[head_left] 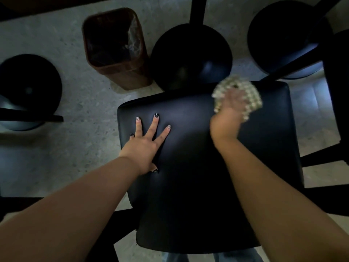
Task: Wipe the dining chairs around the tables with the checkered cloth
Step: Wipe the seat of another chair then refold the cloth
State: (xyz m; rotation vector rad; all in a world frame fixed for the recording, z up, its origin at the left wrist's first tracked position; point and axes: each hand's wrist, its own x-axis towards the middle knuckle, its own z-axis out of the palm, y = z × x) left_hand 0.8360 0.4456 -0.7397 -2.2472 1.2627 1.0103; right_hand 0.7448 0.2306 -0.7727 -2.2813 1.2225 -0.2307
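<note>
A black padded chair seat fills the middle of the view below me. My left hand lies flat on its left part, fingers spread and straight. My right hand holds the bunched checkered cloth against the seat's far right corner; hand and cloth are blurred. The cloth wraps around the fingers, so they are mostly hidden.
A brown waste bin with a clear liner stands on the grey speckled floor beyond the seat. Round black table bases sit at left, middle and right. Dark chair frames crowd the right edge.
</note>
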